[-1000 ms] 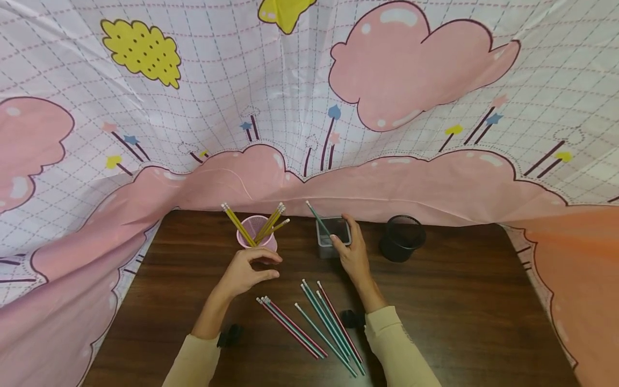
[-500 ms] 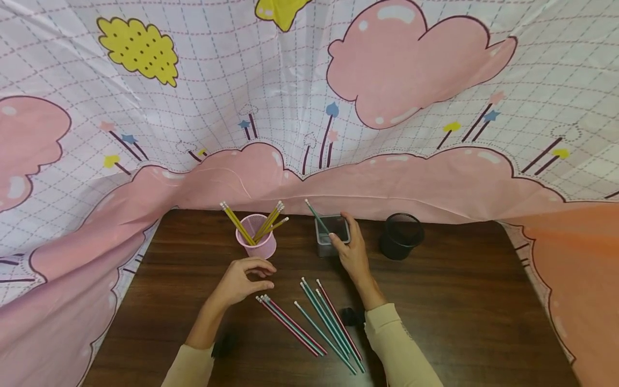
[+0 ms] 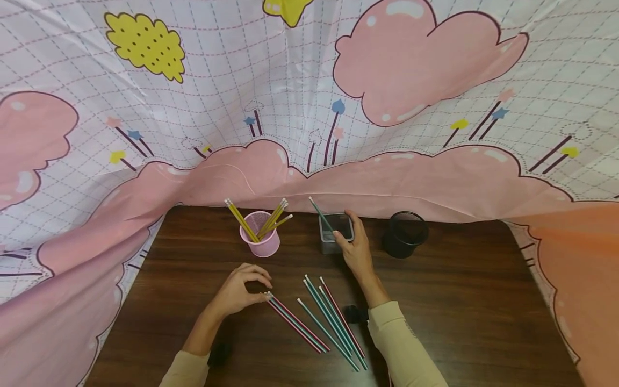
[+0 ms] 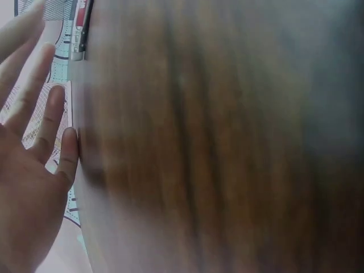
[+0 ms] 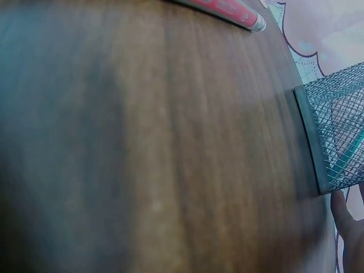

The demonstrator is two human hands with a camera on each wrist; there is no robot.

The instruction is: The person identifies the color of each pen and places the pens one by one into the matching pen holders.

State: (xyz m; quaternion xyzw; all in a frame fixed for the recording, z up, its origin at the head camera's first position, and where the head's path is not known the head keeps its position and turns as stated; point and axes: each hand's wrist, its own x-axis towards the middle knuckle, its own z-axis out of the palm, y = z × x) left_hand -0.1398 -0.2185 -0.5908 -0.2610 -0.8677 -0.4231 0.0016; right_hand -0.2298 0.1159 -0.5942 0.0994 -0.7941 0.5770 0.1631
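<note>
My left hand [image 3: 242,288] hovers with fingers relaxed at the eraser ends of a small bundle of red and green pencils [image 3: 299,323]; its thumb tip overlaps those ends. In the left wrist view the fingers [image 4: 34,105] look fairly straight, with a pencil end [image 4: 79,28] beyond them. My right hand [image 3: 357,250] grips the right side of a square grey mesh pencil cup [image 3: 331,247], thumb at the front rim. One green pencil [image 3: 318,210] leans back-left inside that cup. The right wrist view shows the cup's mesh wall [image 5: 344,108] with fingers behind it.
Several more green and red pencils [image 3: 333,317] lie fanned out between the forearms. A pink mesh cup [image 3: 263,248] with several yellow pencils [image 3: 274,217] stands back left. A round black mesh cup [image 3: 400,244] stands right of the grey one. A patterned cloth [image 3: 309,183] hangs behind the table.
My left hand has moved down and back from in front of the pink cup to the ends of the pencil bundle. My right hand stays on the grey cup.
</note>
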